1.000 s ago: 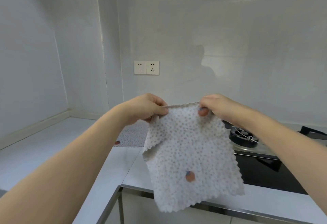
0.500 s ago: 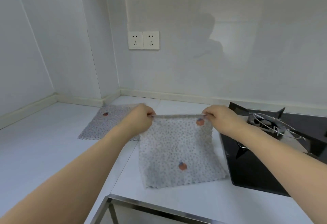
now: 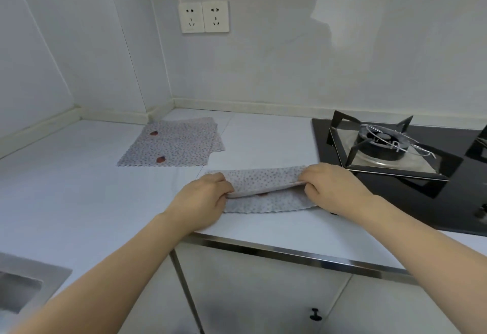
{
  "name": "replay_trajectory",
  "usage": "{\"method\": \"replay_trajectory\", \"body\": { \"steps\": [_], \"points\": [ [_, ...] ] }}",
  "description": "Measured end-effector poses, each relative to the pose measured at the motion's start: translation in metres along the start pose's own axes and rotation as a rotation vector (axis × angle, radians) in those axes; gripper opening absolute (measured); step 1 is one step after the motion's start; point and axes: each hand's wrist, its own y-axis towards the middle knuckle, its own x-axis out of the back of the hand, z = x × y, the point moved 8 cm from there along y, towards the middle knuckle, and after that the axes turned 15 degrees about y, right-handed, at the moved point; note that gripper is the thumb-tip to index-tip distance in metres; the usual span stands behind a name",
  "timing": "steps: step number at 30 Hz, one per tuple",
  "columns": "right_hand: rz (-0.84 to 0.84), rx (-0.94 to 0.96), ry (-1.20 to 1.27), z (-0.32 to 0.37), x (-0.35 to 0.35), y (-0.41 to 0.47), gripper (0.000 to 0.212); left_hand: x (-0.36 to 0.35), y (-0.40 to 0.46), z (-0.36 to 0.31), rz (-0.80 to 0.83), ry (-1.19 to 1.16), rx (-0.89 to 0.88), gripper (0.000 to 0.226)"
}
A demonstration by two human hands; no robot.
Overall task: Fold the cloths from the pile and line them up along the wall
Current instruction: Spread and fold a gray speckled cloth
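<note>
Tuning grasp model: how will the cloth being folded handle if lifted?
Likely floppy: the cloth bends over itself between left hand and right hand. Probably light: pinched edges carry the raised layer. Unlikely to roll; it lies flat on the counter.

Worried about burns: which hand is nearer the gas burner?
Right. The right hand grips the cloth beside the gas burner; the left hand grips the cloth's far end.

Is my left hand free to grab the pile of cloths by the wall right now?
Probably not yet: the left hand is pinching the cloth being folded. The pile itself lies uncovered nearby.
</note>
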Motion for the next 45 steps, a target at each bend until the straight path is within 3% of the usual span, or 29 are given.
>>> {"method": "replay_trajectory", "body": {
  "steps": [3,6,13,19,23,28,33,36,42,45],
  "points": [
    [-0.074,0.108,-0.043,0.015,0.007,-0.017,0.034,0.013,-0.008,-0.004,-0.075,0.041,-0.006,0.039],
    [-0.087,0.167,-0.005,0.026,-0.002,-0.034,0.035,0.01,-0.019,-0.009,-0.052,0.1,-0.061,0.034],
    [-0.008,0.044,0.162,0.026,-0.012,-0.039,0.042,0.01,-0.025,-0.012,0.025,0.17,-0.117,0.038],
    [0.034,-0.038,0.2,0.019,-0.013,-0.033,0.031,0.011,-0.015,-0.017,0.076,0.227,-0.093,0.016],
    [0.002,-0.124,0.334,0.012,-0.006,-0.036,0.029,0.025,-0.013,-0.003,0.053,0.014,0.096,0.026],
    [0.026,-0.108,0.332,0.014,-0.004,-0.038,0.036,0.025,-0.014,0.001,0.026,0.037,0.01,0.044],
    [0.066,-0.095,0.417,0.012,-0.009,-0.031,0.053,0.023,-0.011,0.004,0.006,0.085,0.032,0.056],
    [0.068,-0.089,0.425,0.015,-0.007,-0.027,0.039,0.02,-0.011,0.006,0.001,0.072,0.05,0.054],
    [0.143,-0.001,0.356,0.02,-0.007,-0.024,0.023,0.017,-0.01,0.014,-0.021,0.022,0.148,0.023],
    [0.024,-0.031,0.518,0.015,0.004,-0.019,0.007,0.016,-0.01,0.018,-0.001,0.0,0.209,0.023]
  ]
}}
